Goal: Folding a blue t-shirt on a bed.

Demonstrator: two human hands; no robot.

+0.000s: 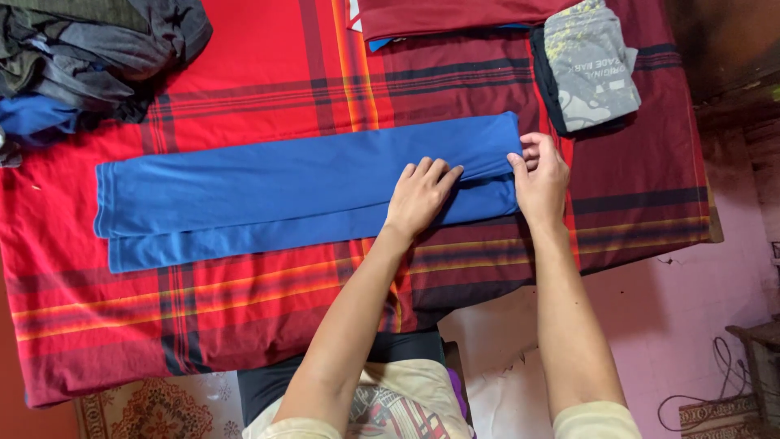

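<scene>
A blue garment, folded into a long narrow strip, lies across a red plaid cloth on the table. My left hand rests flat on the strip near its right end, fingers spread. My right hand pinches the right edge of the strip's upper layer between thumb and fingers.
A heap of dark and blue clothes sits at the back left. A folded grey printed garment on a dark one lies at the back right, beside a folded maroon garment. The table's front edge drops to a pink floor.
</scene>
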